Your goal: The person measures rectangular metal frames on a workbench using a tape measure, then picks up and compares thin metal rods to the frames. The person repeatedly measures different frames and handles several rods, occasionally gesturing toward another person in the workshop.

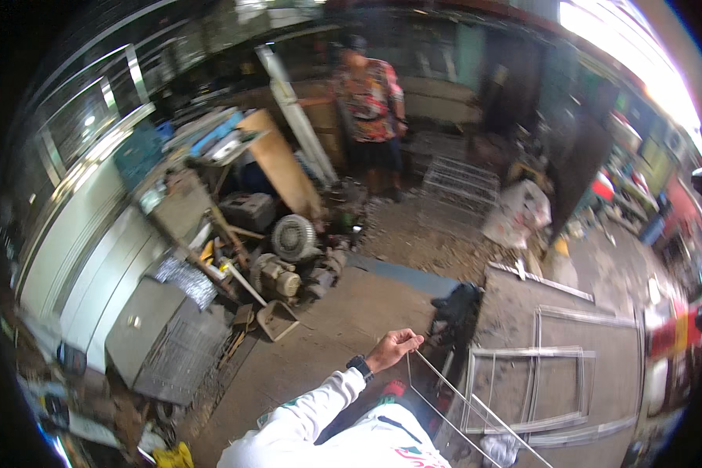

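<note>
My left hand (395, 348), in a white sleeve with a dark wristwatch, is closed around the upper corner of a thin metal wire frame (452, 390). The frame's rods slant down to the lower right, in front of my body. Just right of it, several aluminium window frames (534, 382) lie flat on a grey slab. My right hand is out of the picture.
Another person (369, 101) in a patterned shirt stands at the back. Left of the concrete floor lie a motor with a fan (291, 238), scrap metal, a leaning wooden board (281, 164) and a grey metal cabinet (144, 327). A wire grid (460, 181) and a white sack (519, 212) sit at the back right.
</note>
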Tool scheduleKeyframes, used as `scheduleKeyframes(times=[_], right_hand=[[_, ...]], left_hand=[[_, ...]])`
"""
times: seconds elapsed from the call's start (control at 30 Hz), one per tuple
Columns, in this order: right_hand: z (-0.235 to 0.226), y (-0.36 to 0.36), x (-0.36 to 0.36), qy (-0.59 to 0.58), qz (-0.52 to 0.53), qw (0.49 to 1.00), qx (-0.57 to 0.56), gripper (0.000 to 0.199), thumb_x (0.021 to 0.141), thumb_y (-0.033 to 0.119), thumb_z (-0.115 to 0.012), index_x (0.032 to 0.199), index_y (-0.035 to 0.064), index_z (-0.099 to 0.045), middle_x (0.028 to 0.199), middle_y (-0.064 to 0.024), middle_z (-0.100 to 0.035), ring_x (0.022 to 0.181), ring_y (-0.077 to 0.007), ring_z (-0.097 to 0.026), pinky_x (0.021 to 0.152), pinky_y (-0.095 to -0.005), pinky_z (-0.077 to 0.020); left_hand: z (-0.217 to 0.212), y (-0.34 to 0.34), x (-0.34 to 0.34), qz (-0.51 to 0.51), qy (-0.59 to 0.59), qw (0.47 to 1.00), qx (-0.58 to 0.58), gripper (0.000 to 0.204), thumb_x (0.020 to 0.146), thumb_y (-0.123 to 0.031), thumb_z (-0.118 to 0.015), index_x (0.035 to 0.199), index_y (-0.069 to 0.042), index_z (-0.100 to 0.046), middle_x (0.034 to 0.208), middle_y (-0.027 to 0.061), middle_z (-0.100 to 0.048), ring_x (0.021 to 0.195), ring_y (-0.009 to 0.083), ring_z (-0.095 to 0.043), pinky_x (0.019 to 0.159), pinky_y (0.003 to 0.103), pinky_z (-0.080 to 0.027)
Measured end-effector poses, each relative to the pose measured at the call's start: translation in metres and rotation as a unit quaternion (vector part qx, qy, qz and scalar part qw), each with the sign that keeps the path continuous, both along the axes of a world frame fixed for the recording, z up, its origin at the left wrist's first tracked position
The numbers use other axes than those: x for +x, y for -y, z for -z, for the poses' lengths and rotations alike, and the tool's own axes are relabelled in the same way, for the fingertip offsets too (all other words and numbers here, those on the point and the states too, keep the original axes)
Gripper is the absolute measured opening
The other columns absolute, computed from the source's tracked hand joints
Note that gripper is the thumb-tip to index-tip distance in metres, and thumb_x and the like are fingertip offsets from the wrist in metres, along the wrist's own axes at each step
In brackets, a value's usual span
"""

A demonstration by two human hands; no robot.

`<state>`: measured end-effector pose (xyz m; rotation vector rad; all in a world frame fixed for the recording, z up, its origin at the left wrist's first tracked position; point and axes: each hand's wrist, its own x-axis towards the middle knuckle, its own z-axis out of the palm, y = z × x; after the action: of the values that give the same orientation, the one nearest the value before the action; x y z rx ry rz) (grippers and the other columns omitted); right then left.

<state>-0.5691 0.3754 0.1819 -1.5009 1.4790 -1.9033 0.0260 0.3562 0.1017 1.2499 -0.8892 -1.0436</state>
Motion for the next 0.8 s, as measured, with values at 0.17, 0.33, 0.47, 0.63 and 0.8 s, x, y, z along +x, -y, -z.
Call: scheduleKeyframes(times=[0.17, 0.33, 0.47, 0.63, 0.8], right_hand=[[-0.012, 0.087, 0.063, 0.131, -0.249, 0.957, 0.070, 0.014, 0.094, 0.012, -0.060, 0.102, 0.0002, -0.063, 0.068, -0.0032, -0.050, 0.055, -0.0074, -0.037, 0.049, -0.0225, -0.0262], [0.011, 0.144, 0.178, 0.109, -0.329, 0.933, 0.100, 0.026, 0.095, 0.019, -0.061, 0.109, -0.0024, -0.064, 0.067, 0.0011, -0.048, 0.057, -0.0070, -0.037, 0.050, -0.0245, -0.0271], [-0.006, 0.148, 0.263, 0.032, -0.434, 0.856, 0.277, 0.031, 0.092, 0.023, -0.069, 0.111, -0.0014, -0.068, 0.084, -0.0048, -0.062, 0.070, -0.0131, -0.054, 0.060, -0.0259, -0.0441], [0.013, 0.129, 0.326, 0.026, -0.386, 0.875, 0.291, 0.032, 0.091, 0.023, -0.070, 0.112, -0.0010, -0.068, 0.087, -0.0060, -0.064, 0.073, -0.0141, -0.056, 0.063, -0.0260, -0.0457], [0.035, 0.109, 0.362, 0.025, -0.333, 0.885, 0.325, 0.032, 0.091, 0.023, -0.071, 0.112, -0.0005, -0.068, 0.091, -0.0071, -0.065, 0.076, -0.0151, -0.058, 0.066, -0.0262, -0.0473]], left_hand=[[-0.093, -0.110, 0.114, -0.253, 0.051, 0.960, -0.111, 0.063, 0.096, -0.032, -0.064, 0.145, -0.004, -0.035, 0.109, 0.0046, -0.062, 0.101, 0.0123, -0.058, 0.093, 0.030, -0.045], [-0.246, -0.316, 0.232, -0.555, 0.227, 0.766, -0.234, 0.070, 0.098, -0.033, -0.056, 0.152, -0.005, -0.022, 0.109, 0.0086, -0.064, 0.094, 0.0166, -0.061, 0.084, 0.032, -0.049], [-0.369, -0.486, 0.214, -0.684, 0.305, 0.624, -0.221, 0.080, 0.096, -0.033, -0.062, 0.154, -0.004, -0.015, 0.118, 0.0153, -0.065, 0.103, 0.0217, -0.064, 0.092, 0.034, -0.049], [-0.455, -0.547, 0.249, -0.683, 0.337, 0.621, -0.183, 0.094, 0.090, -0.033, -0.070, 0.155, -0.003, -0.009, 0.110, 0.0157, -0.067, 0.095, 0.0220, -0.067, 0.084, 0.031, -0.051], [-0.502, -0.570, 0.321, -0.690, 0.351, 0.605, -0.187, 0.090, 0.089, -0.031, -0.070, 0.153, -0.003, -0.013, 0.107, 0.0146, -0.068, 0.091, 0.0218, -0.068, 0.079, 0.032, -0.053]])
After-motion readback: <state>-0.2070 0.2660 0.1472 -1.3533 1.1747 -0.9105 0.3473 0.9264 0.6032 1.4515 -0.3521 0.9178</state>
